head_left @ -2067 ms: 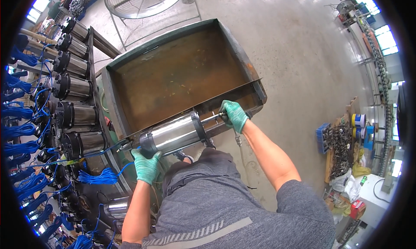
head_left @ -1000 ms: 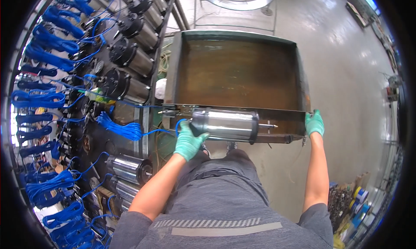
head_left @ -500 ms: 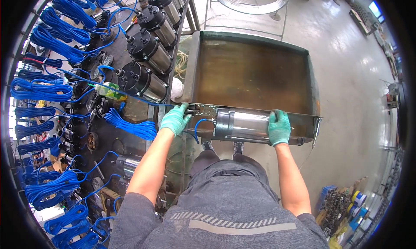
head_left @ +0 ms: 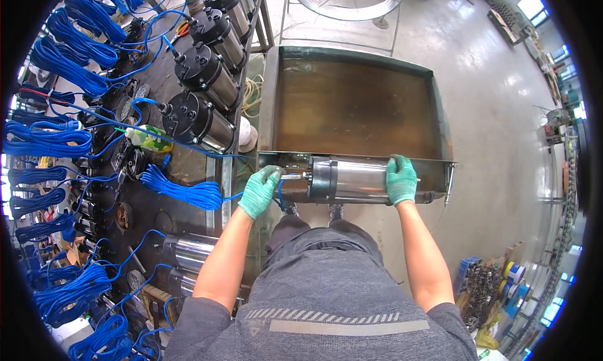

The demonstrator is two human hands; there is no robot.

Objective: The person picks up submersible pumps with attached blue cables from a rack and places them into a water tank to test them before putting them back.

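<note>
A submersible pump motor [head_left: 361, 179], a steel cylinder with a black end cap, lies sideways on a narrow metal ledge in front of me. My right hand [head_left: 401, 180], in a green glove, is wrapped over its right end. My left hand [head_left: 260, 191], gloved the same way, is closed on a slim shiny metal piece [head_left: 293, 176] that reaches to the black cap; its kind is hidden by the fingers. Blue cable [head_left: 233, 197] runs from beside my left hand to a tied blue coil [head_left: 182, 187] on the bench.
Behind the ledge is a wide metal tank [head_left: 352, 106] of brownish liquid. Several upright pump motors [head_left: 198, 122] line the dark bench at left, with many blue cable coils [head_left: 47, 139] beyond. A green and white bottle [head_left: 149, 138] lies among them. Boxes and reels [head_left: 512, 276] stand at lower right.
My left hand has come away from the ledge's upper left edge, and now grips the slim metal piece at the motor's cap. My right hand stays on the motor. The view has shifted slightly.
</note>
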